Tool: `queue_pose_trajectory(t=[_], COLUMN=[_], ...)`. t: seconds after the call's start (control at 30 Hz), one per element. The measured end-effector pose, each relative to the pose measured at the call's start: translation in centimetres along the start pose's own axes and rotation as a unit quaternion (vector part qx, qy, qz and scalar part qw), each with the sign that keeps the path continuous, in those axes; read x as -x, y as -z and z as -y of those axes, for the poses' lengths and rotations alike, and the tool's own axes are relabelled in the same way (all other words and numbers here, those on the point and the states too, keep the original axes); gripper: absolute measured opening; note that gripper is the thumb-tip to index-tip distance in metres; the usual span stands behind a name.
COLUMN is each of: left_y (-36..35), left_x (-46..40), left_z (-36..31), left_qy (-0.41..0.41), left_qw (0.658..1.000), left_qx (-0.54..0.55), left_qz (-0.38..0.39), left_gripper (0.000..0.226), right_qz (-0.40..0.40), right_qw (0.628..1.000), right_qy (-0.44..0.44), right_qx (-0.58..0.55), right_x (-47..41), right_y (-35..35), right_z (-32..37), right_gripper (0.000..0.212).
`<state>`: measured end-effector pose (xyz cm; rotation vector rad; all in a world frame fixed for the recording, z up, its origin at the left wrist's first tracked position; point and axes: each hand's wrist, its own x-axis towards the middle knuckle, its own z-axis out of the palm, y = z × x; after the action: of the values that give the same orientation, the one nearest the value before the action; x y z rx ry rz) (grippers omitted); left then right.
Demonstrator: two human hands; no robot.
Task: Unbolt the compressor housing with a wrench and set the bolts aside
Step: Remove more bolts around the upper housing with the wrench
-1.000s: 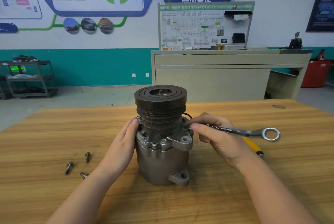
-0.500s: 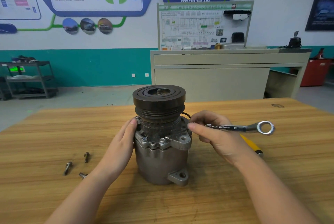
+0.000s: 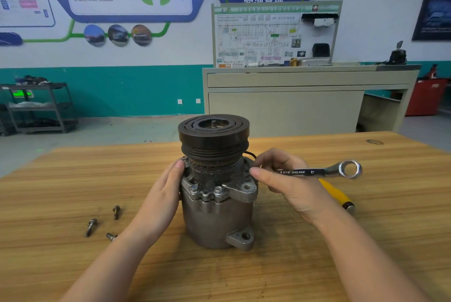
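Bracing the compressor [image 3: 214, 194] mid-table [image 3: 366, 240], wrench [image 3: 319, 171] on its right flange.

Left hand [image 3: 162, 198] reaching in from the near edge, fingers straight and flat against the housing's left side. Right hand [image 3: 290, 184] coming in from the near-right corner, fingers curled round the wrench shank, free ring end pointing right. Three bolts [image 3: 102, 223] lying loose toward the left edge; two more seated in the front flange.

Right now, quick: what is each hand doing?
Left hand: open, straight fingers resting against the side of the compressor.
Right hand: gripping the wrench, whose far end sits at the compressor.
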<state>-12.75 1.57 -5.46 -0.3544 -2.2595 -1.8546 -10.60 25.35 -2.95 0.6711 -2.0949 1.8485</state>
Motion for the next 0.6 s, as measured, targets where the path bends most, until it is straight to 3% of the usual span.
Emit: queue_pose_trajectory(t=[0.17, 0.27, 0.4, 0.53, 0.6], left_y=[-0.04, -0.01, -0.01, -0.16, -0.18], left_x=[-0.01, -0.1, 0.0, 0.17, 0.3], left_z=[-0.02, 0.07, 0.06, -0.49, -0.69], left_qy=[0.004, 0.004, 0.003, -0.005, -0.009], left_qw=[1.0, 1.0, 1.0, 1.0, 1.0], left_qx=[-0.005, -0.002, -0.003, -0.005, -0.005], left_qz=[-0.006, -0.006, -0.003, -0.004, -0.001], left_gripper=[0.068, 0.048, 0.042, 0.032, 0.034], right_qz=[-0.013, -0.011, -0.02, -0.01, -0.015], right_qw=[0.999, 0.999, 0.997, 1.0, 0.999], right_qy=[-0.007, -0.001, -0.01, -0.008, -0.014], right_qx=[-0.042, -0.03, -0.068, -0.013, -0.034], right_x=[0.02, 0.05, 0.04, 0.01, -0.04], right_y=[-0.18, -0.06, -0.11, -0.16, -0.16], right_z=[0.09, 0.13, 0.09, 0.3, 0.1], right_gripper=[0.014, 0.009, 0.012, 0.005, 0.017])
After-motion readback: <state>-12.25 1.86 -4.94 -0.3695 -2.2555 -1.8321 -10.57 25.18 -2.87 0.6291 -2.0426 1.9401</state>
